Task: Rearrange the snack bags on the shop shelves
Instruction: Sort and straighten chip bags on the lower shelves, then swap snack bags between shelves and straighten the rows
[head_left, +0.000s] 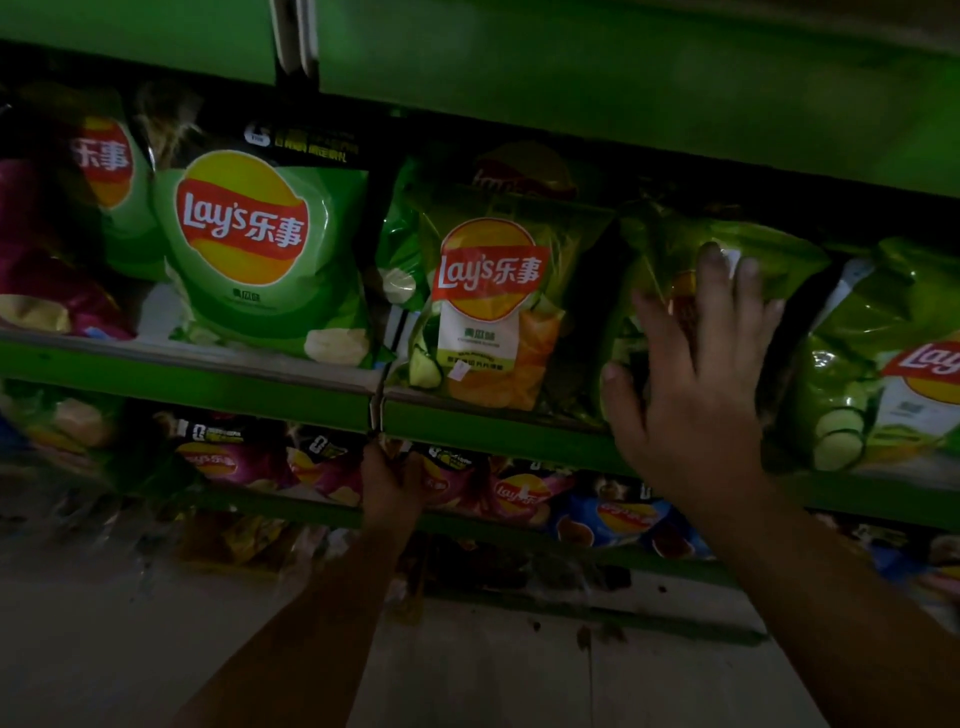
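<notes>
Right hand, fingers spread, palm flat against green bag on middle shelf. Left hand reaches lower row, grip unclear. Advice: press evenly, seat bag upright.

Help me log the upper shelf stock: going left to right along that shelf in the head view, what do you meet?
Purple bag → large light-green Lay's bag → smaller green Lay's bag → green bag under the right hand → green Lay's bag cut off at the right edge.
</notes>
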